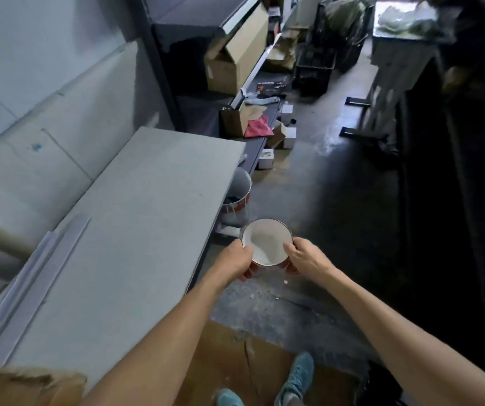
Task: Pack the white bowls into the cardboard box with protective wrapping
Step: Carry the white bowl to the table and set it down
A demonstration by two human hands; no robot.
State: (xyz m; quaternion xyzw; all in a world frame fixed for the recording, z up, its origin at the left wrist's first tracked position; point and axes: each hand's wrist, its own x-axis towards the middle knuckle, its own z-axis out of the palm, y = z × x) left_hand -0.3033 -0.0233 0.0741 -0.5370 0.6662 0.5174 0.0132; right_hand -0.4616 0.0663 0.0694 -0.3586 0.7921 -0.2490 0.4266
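Bowl (267, 243) first: we hold the white bowl in the air, just off the right edge of the grey surface (135, 230), above the dark floor and not resting on anything. Our left hand (235, 263) grips its left side and our right hand (305, 259) grips its right side. Each thumb lies over the rim and the fingers curl underneath. We judge the two-sided hold suits a breakable piece, since it keeps the bowl nearly level with its mouth up and spreads the load. No wrapping shows on the bowl, so we take the protective step as not yet done.

The surface offers a wide flat spot beside us where the bowl could be set down and wrapped. A bucket (236, 200) stands on the floor under the surface's right edge, farther from us than the bowl. Flattened cardboard (250, 361) lies on the floor at the surface's near right end, under our blue shoes (299, 376). Which box is meant for packing, we cannot tell.
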